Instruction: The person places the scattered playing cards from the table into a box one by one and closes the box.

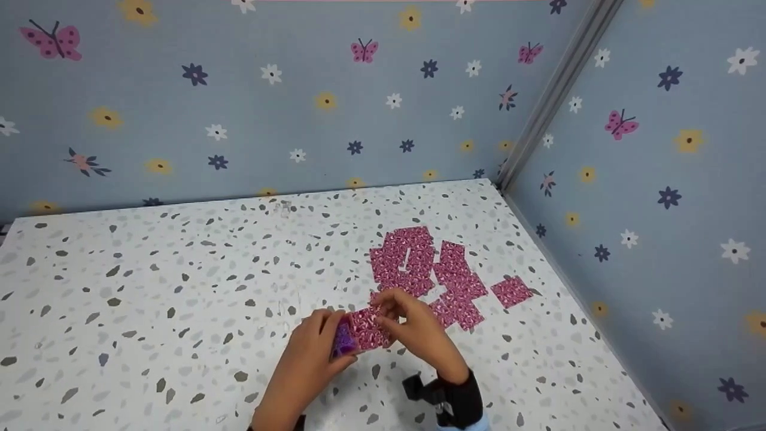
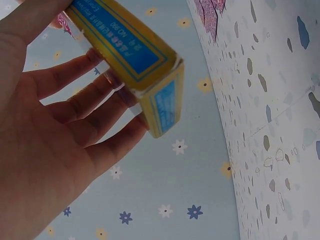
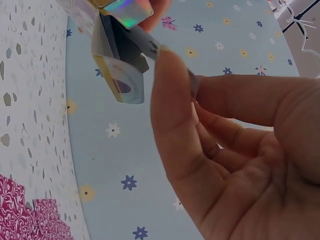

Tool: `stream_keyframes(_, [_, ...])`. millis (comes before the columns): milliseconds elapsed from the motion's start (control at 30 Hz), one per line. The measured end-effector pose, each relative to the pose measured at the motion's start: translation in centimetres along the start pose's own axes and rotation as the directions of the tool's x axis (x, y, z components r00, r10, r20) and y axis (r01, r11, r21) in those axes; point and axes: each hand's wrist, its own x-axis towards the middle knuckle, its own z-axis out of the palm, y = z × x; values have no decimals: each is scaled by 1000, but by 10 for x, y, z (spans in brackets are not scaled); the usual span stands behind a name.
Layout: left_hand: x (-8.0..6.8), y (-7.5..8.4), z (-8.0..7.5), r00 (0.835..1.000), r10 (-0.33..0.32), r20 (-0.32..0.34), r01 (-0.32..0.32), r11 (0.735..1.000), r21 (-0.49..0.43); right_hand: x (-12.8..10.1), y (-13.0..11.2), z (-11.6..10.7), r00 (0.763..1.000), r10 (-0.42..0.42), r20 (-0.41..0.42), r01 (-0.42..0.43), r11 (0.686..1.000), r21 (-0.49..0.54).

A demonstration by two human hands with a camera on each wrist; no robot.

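Pink-backed playing cards (image 1: 428, 269) are laid face down in a pattern on the speckled table (image 1: 149, 299), near the right-hand wall. Just in front of them a yellow-and-blue card box (image 2: 145, 75) is gripped by the left hand (image 1: 311, 353), fingers curled round it. One card (image 1: 366, 329) is pinched at the box's open flap by the right hand (image 1: 413, 326). A card is judged to be in the course of being drawn out; a clean pull free of the flap is called for next.
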Motion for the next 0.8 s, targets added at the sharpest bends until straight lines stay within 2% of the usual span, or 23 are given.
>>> stream_keyframes(533, [0, 1, -1, 1000, -8, 7, 8, 1000, 6, 1, -4, 3, 1000, 17, 14, -17, 1000, 6])
stream_keyframes(800, [0, 0, 0, 1000, -16, 11, 16, 1000, -2, 0, -4, 8, 1000, -4, 20, 3, 1000, 21])
